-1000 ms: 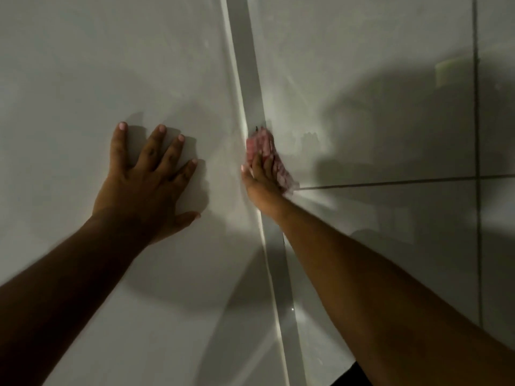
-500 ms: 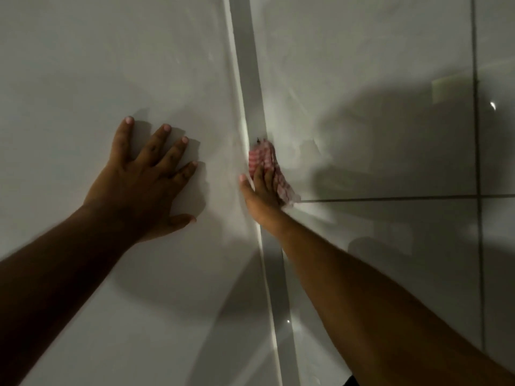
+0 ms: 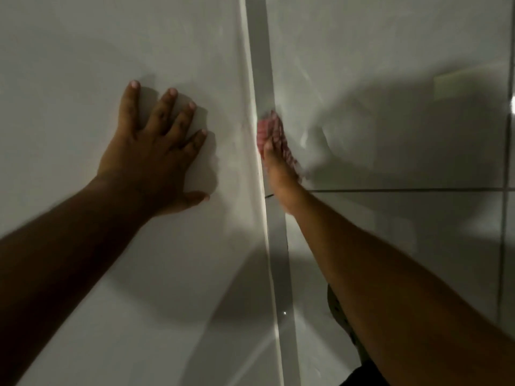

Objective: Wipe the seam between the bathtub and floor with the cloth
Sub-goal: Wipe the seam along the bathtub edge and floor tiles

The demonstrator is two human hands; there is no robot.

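A pink checked cloth lies pressed against the grey seam strip that runs between the white bathtub wall on the left and the glossy floor tiles on the right. My right hand holds the cloth down on the seam, its fingers over the fabric and blurred by motion. My left hand rests flat on the bathtub wall with its fingers spread, a hand's width left of the seam.
Dark grout lines cross the floor tiles to the right of my right forearm. A bright light reflection shows at the right edge. Shadows of my arms fall over the tub and the floor.
The cloth and my right hand sit a little farther along the seam, away from me. My left hand stays planted on the tub wall. The camera has shifted slightly.
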